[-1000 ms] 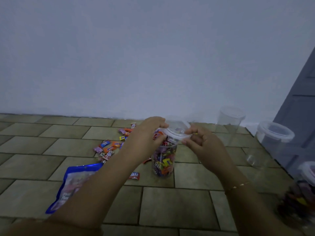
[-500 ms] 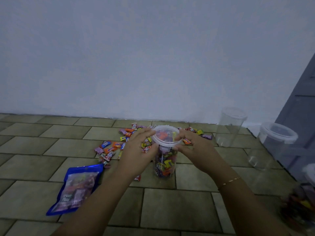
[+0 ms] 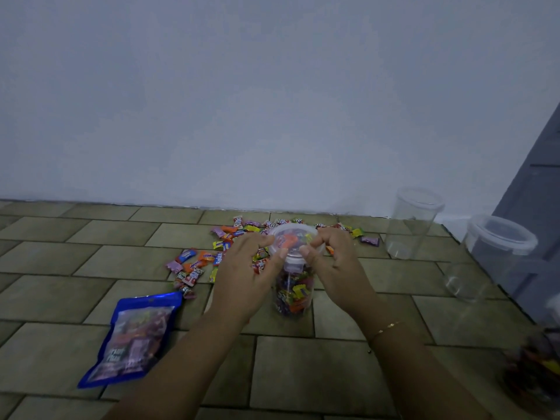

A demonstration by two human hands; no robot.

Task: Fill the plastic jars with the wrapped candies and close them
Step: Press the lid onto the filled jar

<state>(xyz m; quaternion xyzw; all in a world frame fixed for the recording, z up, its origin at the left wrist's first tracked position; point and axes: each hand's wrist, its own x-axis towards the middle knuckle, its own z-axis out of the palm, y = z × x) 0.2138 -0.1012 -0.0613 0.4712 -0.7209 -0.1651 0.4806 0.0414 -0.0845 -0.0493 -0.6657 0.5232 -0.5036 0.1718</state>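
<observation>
A clear plastic jar point(image 3: 293, 294) full of wrapped candies stands upright on the tiled floor in the middle. Its translucent lid point(image 3: 291, 241) sits on top of the jar. My left hand point(image 3: 247, 272) grips the lid's left rim, fingers curled round the edge and thumb on top. My right hand point(image 3: 331, 262) grips the right rim the same way. Loose wrapped candies point(image 3: 198, 266) lie scattered on the floor behind and to the left of the jar.
A blue candy bag point(image 3: 133, 338) lies flat at the front left. An empty clear jar point(image 3: 412, 225) stands at the back right, another lidded empty jar point(image 3: 491, 256) further right. A filled jar point(image 3: 536, 371) is at the right edge. A wall runs behind.
The lid came down from a tilted hold above the jar onto its mouth. Both hands moved down with it and now clasp its rim.
</observation>
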